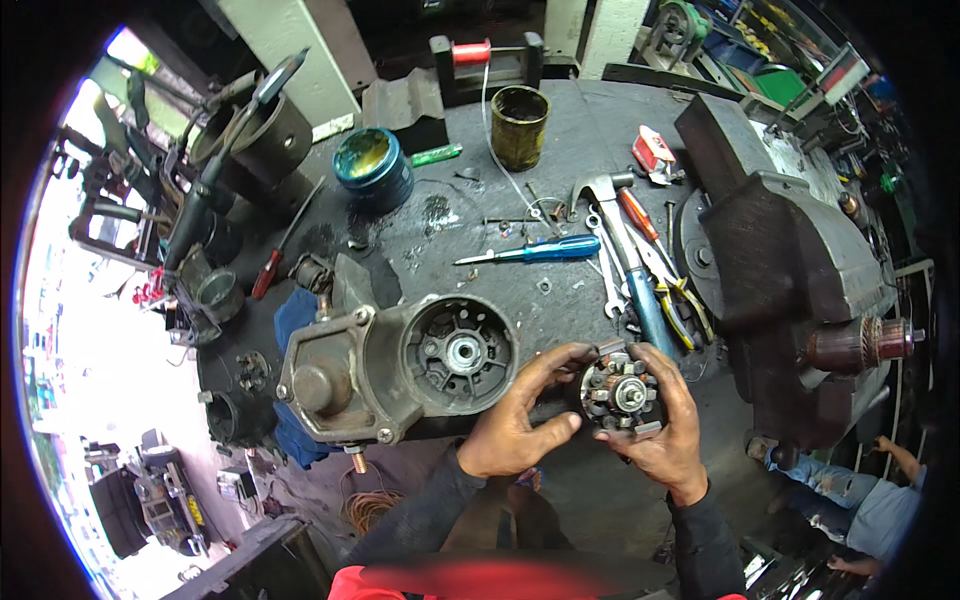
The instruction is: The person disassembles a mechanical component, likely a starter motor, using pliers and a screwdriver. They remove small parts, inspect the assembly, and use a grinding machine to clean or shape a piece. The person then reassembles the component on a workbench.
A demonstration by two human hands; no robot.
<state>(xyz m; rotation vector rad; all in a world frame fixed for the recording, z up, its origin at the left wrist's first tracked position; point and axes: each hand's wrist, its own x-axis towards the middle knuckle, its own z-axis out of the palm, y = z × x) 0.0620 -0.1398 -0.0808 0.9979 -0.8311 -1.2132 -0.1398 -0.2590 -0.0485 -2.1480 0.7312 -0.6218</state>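
round brush assembly (630,393) is out of the cast housing (388,365), held over the near side of the desk (545,312), just right of the housing's open mouth. right hand (668,430) has its grip closed around the assembly, fingers over the top, thumb underneath; left hand (525,420) is unclenched, thumb clear, fingertips at the assembly's left edge, can't tell from here if they press. so the two parts are apart; joining them, if that's the job, is not done, and i see no end cover on. housing: dull grey metal, rough cast skin, flat flange with screw heads, ribbed round cavity with a shiny hub inside. assembly: short, drum-like, dark blocks ringed around a bright steel shaft end, greasy look. off right, a copper-wound cylinder (840,345) sticks out by a dark, blocky machine (765,250). desk top is black, scuffed, stained; blue screwdriver (560,248) is smooth plastic, hammer (627,245) worn steel.
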